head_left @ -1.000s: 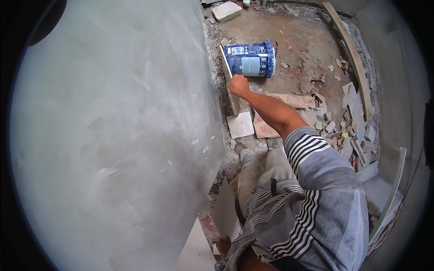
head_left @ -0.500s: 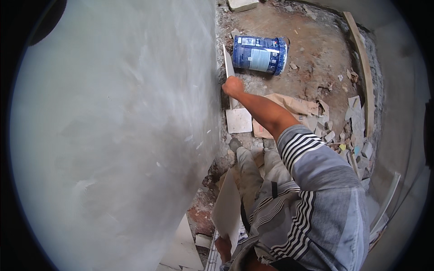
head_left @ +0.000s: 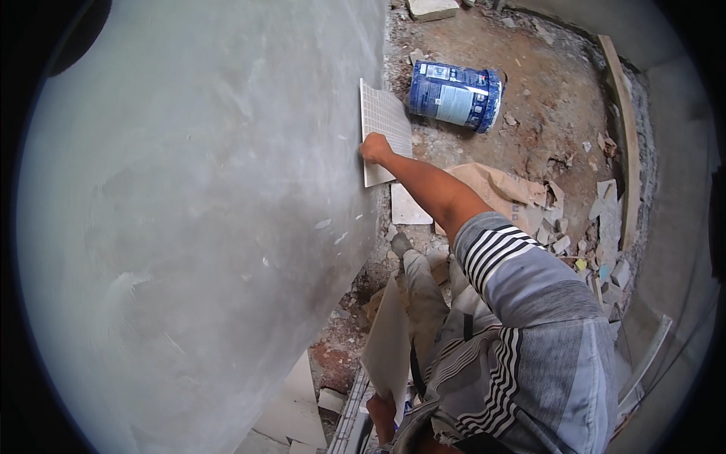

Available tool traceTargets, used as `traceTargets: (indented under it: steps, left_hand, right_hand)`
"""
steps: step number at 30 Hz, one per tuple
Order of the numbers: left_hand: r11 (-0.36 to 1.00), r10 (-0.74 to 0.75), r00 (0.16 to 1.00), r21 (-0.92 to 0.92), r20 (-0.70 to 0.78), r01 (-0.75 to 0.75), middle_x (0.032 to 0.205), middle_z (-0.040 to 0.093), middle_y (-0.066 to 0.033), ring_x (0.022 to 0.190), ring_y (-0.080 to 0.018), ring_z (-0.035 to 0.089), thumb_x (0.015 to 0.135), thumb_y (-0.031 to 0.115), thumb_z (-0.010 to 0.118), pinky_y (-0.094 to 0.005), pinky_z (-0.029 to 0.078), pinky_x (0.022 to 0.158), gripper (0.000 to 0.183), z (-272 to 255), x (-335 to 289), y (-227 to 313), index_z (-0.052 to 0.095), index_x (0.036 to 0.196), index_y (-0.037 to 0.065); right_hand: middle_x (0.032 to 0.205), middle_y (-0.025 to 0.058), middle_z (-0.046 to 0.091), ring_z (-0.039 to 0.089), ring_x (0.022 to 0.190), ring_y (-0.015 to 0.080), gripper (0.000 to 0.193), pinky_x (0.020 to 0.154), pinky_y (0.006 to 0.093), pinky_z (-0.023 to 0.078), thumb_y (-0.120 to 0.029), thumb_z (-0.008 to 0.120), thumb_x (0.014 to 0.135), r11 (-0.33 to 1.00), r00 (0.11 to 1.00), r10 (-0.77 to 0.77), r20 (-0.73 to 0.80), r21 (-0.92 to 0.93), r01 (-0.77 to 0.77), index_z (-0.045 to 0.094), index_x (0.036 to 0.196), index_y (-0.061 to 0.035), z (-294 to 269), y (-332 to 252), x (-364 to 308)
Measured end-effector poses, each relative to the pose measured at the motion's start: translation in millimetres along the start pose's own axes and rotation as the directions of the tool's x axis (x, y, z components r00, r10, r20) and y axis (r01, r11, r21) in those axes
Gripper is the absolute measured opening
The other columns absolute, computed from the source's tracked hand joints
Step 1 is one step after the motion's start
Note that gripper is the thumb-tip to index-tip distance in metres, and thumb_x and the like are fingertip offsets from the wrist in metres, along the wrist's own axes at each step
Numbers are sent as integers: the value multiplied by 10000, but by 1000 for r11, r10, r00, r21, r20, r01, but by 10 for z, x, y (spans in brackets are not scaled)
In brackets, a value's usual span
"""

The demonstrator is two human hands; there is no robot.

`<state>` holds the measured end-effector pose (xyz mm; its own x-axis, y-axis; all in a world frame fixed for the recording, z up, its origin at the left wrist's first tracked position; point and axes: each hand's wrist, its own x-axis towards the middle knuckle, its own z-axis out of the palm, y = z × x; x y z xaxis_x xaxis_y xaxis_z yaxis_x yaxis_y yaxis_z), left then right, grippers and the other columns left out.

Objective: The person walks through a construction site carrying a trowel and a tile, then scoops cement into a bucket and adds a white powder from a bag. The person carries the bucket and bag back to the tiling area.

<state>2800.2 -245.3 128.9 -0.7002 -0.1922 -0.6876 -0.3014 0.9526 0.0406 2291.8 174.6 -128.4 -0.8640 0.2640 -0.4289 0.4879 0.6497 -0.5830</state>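
A pale, rectangular tile with a gridded face [head_left: 387,113] is clamped at one edge in the right hand [head_left: 374,147], beside the grey plastered wall [head_left: 219,189]. A plain pale tile [head_left: 386,340] is gripped low by the left hand [head_left: 381,413]. Corners are best kept from knocks.

Obstacle: blue bucket [head_left: 455,97] beside gridded tile [head_left: 388,115]

Two bare hands: one right hand [head_left: 375,148], one left hand [head_left: 382,415]. Two held flat, pale, rigid tiles: one grid-backed tile [head_left: 386,113], one plain-faced tile [head_left: 387,344]. One blue cylindrical plastic bucket [head_left: 456,97]. One long pale wooden beam [head_left: 623,144]. Grey rubble fragments [head_left: 562,244]: several, too jumbled to count.
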Motion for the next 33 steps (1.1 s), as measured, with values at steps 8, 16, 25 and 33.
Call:
traceTargets:
  steps: [8, 16, 25, 33]
  left_hand:
    - [985, 163, 985, 63, -53, -159, 670, 623, -256, 668, -430, 636, 789, 288, 666, -492, 504, 609, 328, -212, 67, 212, 656, 768, -40]
    - [880, 475, 872, 85, -117, -467, 661, 621, -251, 636, -426, 629, 785, 254, 672, -482, 505, 604, 307, -696, 369, 913, 650, 749, -50]
    - [799, 596, 798, 167, -91, -578, 609, 595, -257, 596, -454, 598, 771, 208, 699, -490, 487, 617, 306, -1229, 723, 2073, 624, 683, -76]
    - [799, 596, 798, 160, -84, -580, 678, 617, -279, 667, -453, 621, 724, 184, 738, -480, 496, 636, 288, -1299, 1588, 3426, 626, 686, -79]
  right_hand:
    - [1046, 280, 629, 610, 996, 413, 450, 878, 431, 493, -367, 545, 876, 981, 994, -12, -113, 193, 33, 655, 998, 53, 135, 32, -217]
    - [860, 218, 633, 622, 781, 337, 278, 726, 431, 501, -273, 540, 868, 993, 993, -116, 22, -27, 117, 646, 922, -22, 460, 1965, -2252]
    - [896, 116, 679, 653, 815, 250, 173, 684, 388, 531, -153, 590, 804, 889, 868, 456, 196, -140, -435, 698, 909, -67, 507, 4032, -4492]
    - [820, 112, 668, 643, 670, 205, 241, 551, 319, 507, -238, 586, 875, 338, 684, 681, 261, 717, -610, 644, 901, -5, 84, 3501, -4709]
